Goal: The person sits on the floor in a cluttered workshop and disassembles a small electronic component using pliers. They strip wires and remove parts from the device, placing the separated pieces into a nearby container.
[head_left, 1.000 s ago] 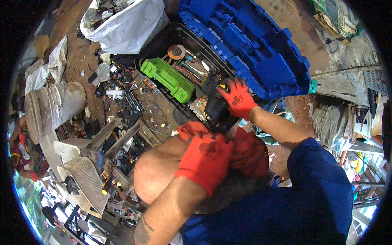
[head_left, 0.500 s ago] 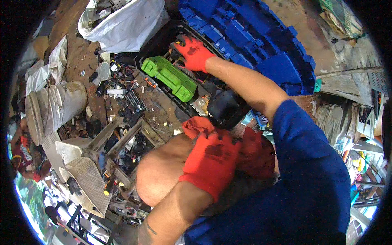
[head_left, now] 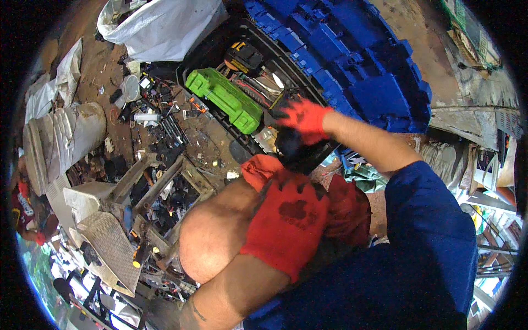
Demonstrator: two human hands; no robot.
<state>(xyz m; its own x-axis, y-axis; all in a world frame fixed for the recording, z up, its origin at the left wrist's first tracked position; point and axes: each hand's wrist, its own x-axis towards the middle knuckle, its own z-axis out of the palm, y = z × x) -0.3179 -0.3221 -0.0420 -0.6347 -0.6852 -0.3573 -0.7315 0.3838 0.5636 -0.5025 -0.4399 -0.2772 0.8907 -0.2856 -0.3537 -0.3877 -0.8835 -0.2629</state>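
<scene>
My left hand (head_left: 287,220), in a red glove, rests above my bent knee. Its fingers are curled on a red cloth (head_left: 261,171), whose darker part bunches up to the right of the hand. My right hand (head_left: 305,120), also gloved in red, reaches over the near right end of a black toolbox (head_left: 246,138). Its fingers are spread above dark things there; whether they touch is unclear. Inside the box lie a green plastic case (head_left: 224,100), a black-and-yellow power tool part (head_left: 243,56) and several hand tools (head_left: 256,91).
A large blue plastic piece (head_left: 352,60) lies beyond the box, a white sack (head_left: 165,30) to its left. Dirty buckets (head_left: 71,137), a wooden frame (head_left: 159,187) and scattered scrap cover the left ground. Another person (head_left: 30,212) is at the far left edge.
My right hand has moved from the box's far end toward its near right end, uncovering the black-and-yellow part and hand tools. My left hand stays on the cloth.
</scene>
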